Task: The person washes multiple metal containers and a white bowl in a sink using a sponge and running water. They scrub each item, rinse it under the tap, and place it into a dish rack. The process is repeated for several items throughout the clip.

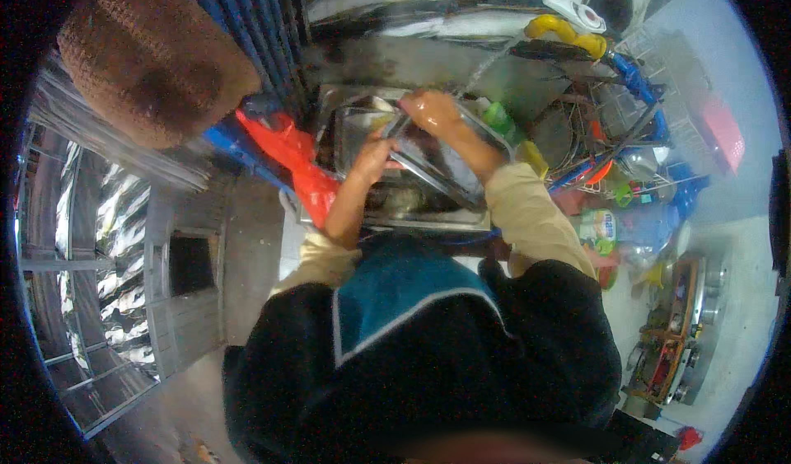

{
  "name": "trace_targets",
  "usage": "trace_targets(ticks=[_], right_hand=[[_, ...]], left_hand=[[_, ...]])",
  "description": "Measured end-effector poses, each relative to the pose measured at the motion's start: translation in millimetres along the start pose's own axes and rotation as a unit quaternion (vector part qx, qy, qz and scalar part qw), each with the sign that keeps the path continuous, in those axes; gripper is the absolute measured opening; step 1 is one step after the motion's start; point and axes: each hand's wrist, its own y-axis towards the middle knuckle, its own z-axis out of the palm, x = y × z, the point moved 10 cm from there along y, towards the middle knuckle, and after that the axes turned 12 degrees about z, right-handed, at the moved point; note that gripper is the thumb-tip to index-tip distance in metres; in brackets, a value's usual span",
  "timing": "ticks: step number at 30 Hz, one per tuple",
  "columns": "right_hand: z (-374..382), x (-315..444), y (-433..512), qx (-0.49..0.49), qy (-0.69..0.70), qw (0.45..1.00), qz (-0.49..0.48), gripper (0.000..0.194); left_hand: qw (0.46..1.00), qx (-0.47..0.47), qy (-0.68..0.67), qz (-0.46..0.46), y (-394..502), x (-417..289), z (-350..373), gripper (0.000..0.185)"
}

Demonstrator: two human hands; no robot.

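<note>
A rectangular metal tray (442,161) leans at a slant in a stainless steel sink (432,220). My left hand (374,158) grips its left edge, with the fingers wrapped on the rim. Wet and curled, my right hand (432,115) lies at the tray's upper end. Its fingers are hidden from above, so I cannot tell whether they grip the rim or a small thing. Other metal ware (361,121), partly covered, sits in the sink behind my left hand. Water runs in a thin stream (488,65) from a yellow tap (559,30) behind the sink.
A red plastic bag (296,155) hangs beside my left forearm. Right of the sink are a green bottle (497,120), a yellow item (534,158) and a wire dish rack (618,124). A pink plastic container (720,130) and a gas stove (676,328) stand farther right.
</note>
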Motion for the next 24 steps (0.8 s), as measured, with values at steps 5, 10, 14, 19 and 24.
trace_targets(ticks=[5, 10, 14, 19, 24], right_hand=[[-6.9, 4.7, -4.4, -0.013, 0.072, 0.997, 0.018, 0.034], [-8.5, -54.0, 24.4, -0.017, -0.040, 0.994, 0.104, 0.039], [6.2, -56.7, 24.7, 0.017, 0.103, 0.993, 0.055, 0.046], [34.6, -74.9, 16.0, 0.135, 0.239, 0.958, 0.081, 0.061], [69.2, -106.1, 7.9, 0.216, 0.346, 0.907, 0.106, 0.057]], left_hand=[[0.998, 0.034, -0.052, 0.018, 2.6, -4.0, 7.4, 0.062], [0.999, -0.010, -0.012, 0.045, -4.8, -20.8, -4.5, 0.058], [0.996, -0.027, 0.007, 0.089, -12.3, -56.2, -22.5, 0.057], [0.986, -0.072, 0.040, 0.142, -22.5, -97.4, -53.9, 0.051], [0.979, -0.152, 0.043, 0.127, -23.8, -102.6, -82.1, 0.044]])
